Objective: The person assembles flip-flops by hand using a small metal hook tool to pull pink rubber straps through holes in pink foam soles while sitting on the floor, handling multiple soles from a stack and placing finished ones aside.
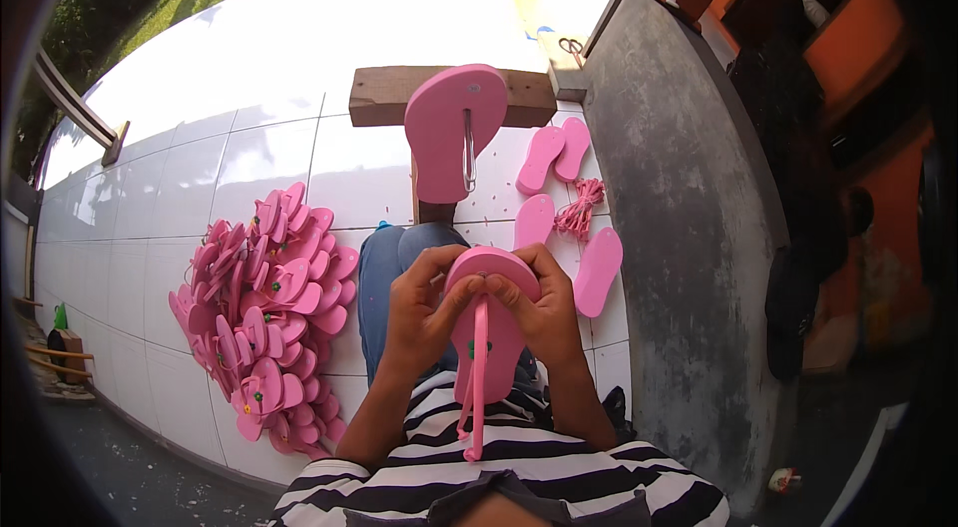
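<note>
Close to my body I hold a pink flip-flop (486, 342) by its rounded toe end. My left hand (419, 307) grips its left edge, and my right hand (542, 299) grips its right edge. Both thumbs press on the sole near the toe hole, where the pink strap (480, 357) comes out. The strap's loose ends hang down toward my striped shirt. In front of me a bare pink sole (434, 143) lies against a wooden crosspiece (379, 93), with a metal wire tool (469, 153) on it.
At left lies a big pile of strapped pink flip-flops (269, 327) on white tiles (170, 277). To the right are several pink soles (599, 272) and a bundle of pink straps (581, 210), beside a grey concrete ledge (679, 228). Scissors (571, 49) rest near the doorway.
</note>
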Demonstrator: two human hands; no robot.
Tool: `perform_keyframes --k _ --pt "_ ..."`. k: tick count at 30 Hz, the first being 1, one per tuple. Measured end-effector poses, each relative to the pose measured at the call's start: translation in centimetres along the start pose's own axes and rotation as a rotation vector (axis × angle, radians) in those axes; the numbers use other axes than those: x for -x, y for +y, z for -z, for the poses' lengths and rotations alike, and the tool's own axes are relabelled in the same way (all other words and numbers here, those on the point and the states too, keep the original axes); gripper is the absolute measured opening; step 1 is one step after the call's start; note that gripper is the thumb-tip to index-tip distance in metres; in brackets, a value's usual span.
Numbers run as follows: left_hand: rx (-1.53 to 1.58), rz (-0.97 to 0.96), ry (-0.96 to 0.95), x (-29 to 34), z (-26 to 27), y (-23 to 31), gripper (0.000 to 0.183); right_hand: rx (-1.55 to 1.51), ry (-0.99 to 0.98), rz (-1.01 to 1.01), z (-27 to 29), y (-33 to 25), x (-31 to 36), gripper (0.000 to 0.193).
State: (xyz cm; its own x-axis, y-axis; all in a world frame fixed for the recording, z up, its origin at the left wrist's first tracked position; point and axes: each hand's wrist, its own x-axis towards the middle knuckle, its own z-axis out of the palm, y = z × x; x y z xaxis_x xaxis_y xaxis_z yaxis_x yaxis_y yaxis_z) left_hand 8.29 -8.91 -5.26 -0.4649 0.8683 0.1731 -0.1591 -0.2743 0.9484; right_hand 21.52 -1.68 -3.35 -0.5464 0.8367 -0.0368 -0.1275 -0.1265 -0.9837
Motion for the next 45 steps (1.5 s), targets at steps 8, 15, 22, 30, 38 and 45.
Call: perform_keyframes --k 8,15,22,30,38,45 --pt "-0.412 -0.083 0.037 -2.6 0.7 2.7 0.024 0.849 -0.025 0.275 0.4 -0.8 -0.4 0.038" --pt "-0.387 -0.385 -0.030 -3.4 2.1 2.5 0.030 -0.521 -0.333 -0.299 -0.2 1.5 -1.5 0.024" --pt "-0.706 -0.709 0.007 -4.0 2.9 2.4 0.027 0.430 0.050 0.155 -2.5 1.5 -0.8 0.021" --pt "-0.642 -0.757 -0.027 -4.5 4.0 2.3 0.033 0.000 -0.091 -0.025 -3.3 0.3 -2.5 0.020" --pt "-0.462 -0.691 0.109 -3.7 4.3 1.7 0.030 -0.108 -0.183 -0.065 -4.1 3.7 0.7 0.025" --pt "0.151 -0.344 0.063 0.0 4.3 -2.1 0.031 -0.944 -0.049 -0.185 -1.8 6.7 -1.9 0.038"
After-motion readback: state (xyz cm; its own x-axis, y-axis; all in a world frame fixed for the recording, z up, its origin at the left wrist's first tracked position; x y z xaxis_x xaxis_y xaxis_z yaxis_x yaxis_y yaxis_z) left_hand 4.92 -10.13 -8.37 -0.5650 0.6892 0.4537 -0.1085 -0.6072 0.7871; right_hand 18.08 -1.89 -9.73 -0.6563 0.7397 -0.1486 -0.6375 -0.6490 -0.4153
